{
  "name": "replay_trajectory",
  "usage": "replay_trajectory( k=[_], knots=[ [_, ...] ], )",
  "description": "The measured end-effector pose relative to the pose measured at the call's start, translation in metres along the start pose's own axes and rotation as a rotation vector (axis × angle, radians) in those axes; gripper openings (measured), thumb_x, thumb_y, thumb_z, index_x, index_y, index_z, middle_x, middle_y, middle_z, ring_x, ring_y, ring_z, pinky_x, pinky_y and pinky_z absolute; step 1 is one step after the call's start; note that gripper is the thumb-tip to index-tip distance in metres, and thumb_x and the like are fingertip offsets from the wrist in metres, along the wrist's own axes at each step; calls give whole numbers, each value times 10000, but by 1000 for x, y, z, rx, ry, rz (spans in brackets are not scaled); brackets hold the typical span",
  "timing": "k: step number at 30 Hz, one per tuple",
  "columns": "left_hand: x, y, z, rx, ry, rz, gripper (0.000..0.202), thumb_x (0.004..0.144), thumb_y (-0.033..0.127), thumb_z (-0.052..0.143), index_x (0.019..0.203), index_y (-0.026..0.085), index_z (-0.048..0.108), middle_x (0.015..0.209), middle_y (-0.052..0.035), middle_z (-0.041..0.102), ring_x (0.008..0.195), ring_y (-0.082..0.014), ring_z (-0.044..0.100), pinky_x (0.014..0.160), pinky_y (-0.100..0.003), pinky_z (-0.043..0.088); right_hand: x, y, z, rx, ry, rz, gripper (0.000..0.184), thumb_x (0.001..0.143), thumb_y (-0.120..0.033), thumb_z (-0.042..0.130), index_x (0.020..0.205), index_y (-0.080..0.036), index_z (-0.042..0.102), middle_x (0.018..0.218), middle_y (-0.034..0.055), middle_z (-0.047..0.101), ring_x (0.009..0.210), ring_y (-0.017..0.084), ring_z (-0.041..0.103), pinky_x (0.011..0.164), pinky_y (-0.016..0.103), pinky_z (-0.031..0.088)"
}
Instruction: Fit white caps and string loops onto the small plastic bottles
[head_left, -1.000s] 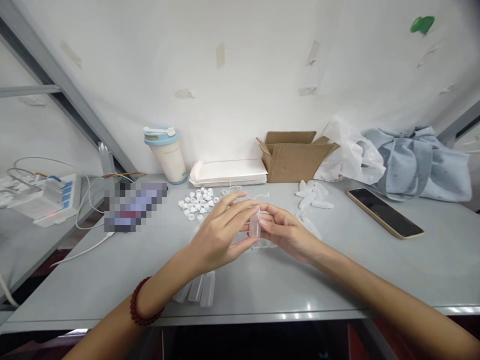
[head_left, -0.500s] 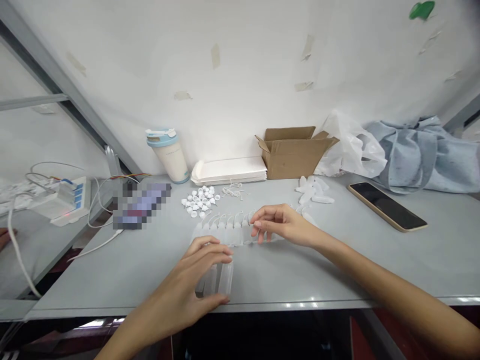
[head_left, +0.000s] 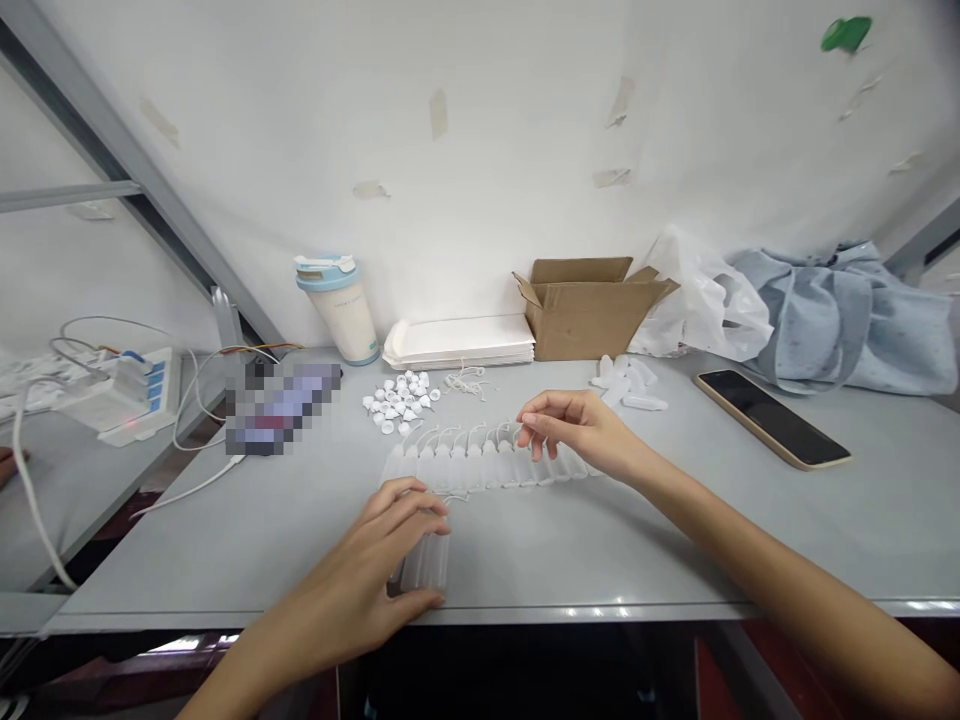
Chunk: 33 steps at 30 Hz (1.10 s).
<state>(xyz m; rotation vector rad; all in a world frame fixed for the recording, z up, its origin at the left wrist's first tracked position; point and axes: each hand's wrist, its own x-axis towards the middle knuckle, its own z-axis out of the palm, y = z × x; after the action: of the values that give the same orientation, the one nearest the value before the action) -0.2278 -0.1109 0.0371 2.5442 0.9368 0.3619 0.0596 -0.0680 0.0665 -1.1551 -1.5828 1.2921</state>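
A row of several small clear plastic vials (head_left: 480, 465) with white strings lies across the middle of the grey table (head_left: 675, 540). My right hand (head_left: 577, 435) hovers over the right end of that row, fingertips pinched together on a vial top or string that I cannot make out. My left hand (head_left: 367, 580) rests near the table's front edge, fingers curled around a small group of clear vials (head_left: 427, 562) lying there.
White caps (head_left: 397, 400) are scattered behind the row, loose vials (head_left: 626, 385) lie at the right. A cup (head_left: 337, 310), a stack of white trays (head_left: 459, 342), a cardboard box (head_left: 589, 305), a plastic bag (head_left: 705, 300), a phone (head_left: 772, 418) and a power strip (head_left: 120, 395) stand around.
A second ago both hands held one vial together above the table. My left hand dropped to the vials at the front edge; my right hand moved to the row's right end.
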Motion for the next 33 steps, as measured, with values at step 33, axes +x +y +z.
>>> replay_trajectory(
  k=[33],
  knots=[
    [160, -89, -31, 193, 273, -57, 244, 852, 307, 521, 871, 187, 733, 940, -87, 719, 919, -262, 606, 831, -392, 463, 37, 87, -129, -1218, 488, 9, 383, 843, -41, 387, 1103, -132, 654, 1187, 167, 597, 1101, 295, 559, 915, 416, 435]
  ],
)
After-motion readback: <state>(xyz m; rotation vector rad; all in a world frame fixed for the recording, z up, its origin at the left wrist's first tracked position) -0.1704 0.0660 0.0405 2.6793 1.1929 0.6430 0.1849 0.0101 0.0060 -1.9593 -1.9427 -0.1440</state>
